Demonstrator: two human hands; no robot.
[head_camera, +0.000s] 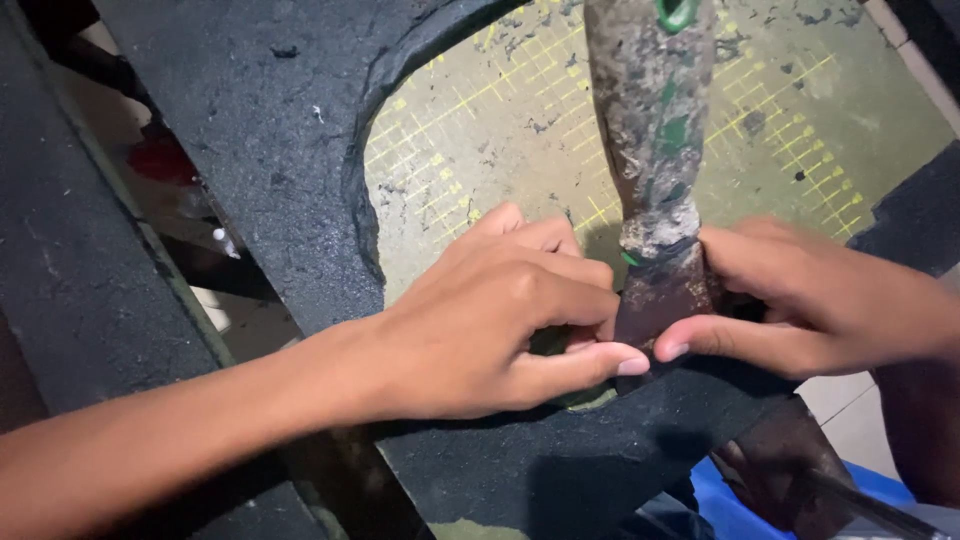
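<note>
A putty knife (652, 170) with a grimy, paint-caked green handle lies across the middle, handle pointing away, its dark blade down at a black foam sheet (270, 150). My left hand (500, 320) rests on the foam at the blade's left side, thumb tip pressed near the blade edge. My right hand (810, 300) lies at the blade's right side, thumb and fingers touching the blade. A large rounded hole is cut in the foam; through it a green cutting mat (480, 150) with a yellow grid shows.
A second black foam strip (70, 250) runs down the left. Beyond the foam's near edge are pale floor tiles (850, 410), a blue object (740, 510) and a dark tool part at the bottom right. Red and white clutter shows at the left.
</note>
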